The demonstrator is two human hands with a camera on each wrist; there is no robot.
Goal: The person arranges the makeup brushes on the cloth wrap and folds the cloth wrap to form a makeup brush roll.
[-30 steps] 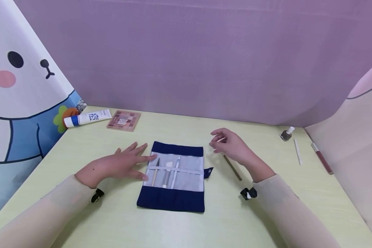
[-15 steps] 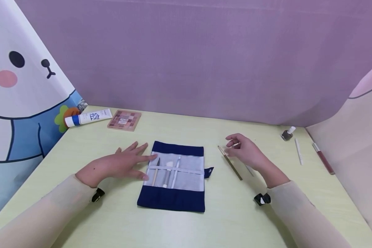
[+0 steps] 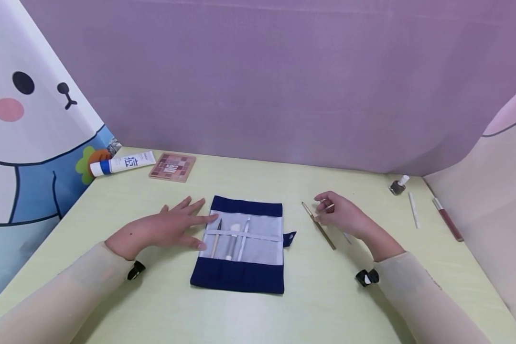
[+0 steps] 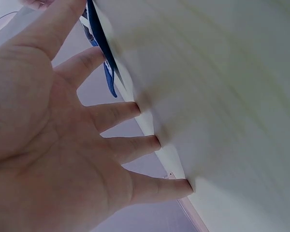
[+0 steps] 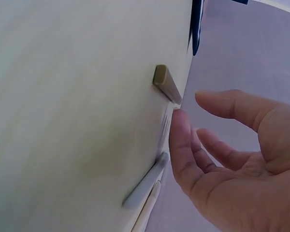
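My left hand [image 3: 172, 227] lies with spread fingers at the left side of a navy fabric roll pouch [image 3: 241, 277], a finger and the thumb reaching its edge. Behind the pouch's pale strap sit a dark-tipped slim stick [image 3: 216, 239], a thicker white-tipped stick [image 3: 232, 241] and a white pencil-like stick [image 3: 243, 239]. To the pouch's right, my right hand [image 3: 341, 215] hovers low over the table, thumb and forefinger apart. A brown pencil-like stick [image 3: 322, 234] lies just left of it. A slim grey stick [image 5: 147, 181] lies by its fingertips, partly hidden by the hand in the head view.
At the back left are a white and blue tube [image 3: 124, 163] and an eyeshadow palette [image 3: 172, 167]. Toward the right edge lie a dark nail polish bottle [image 3: 397, 186], a white stick [image 3: 414, 210] and a dark red lip gloss tube [image 3: 448, 220]. A purple cloth [image 3: 284, 95] backs the table.
My right hand has shifted right and slightly down, uncovering the upper end of the brown stick and part of the grey one. My left hand stays put.
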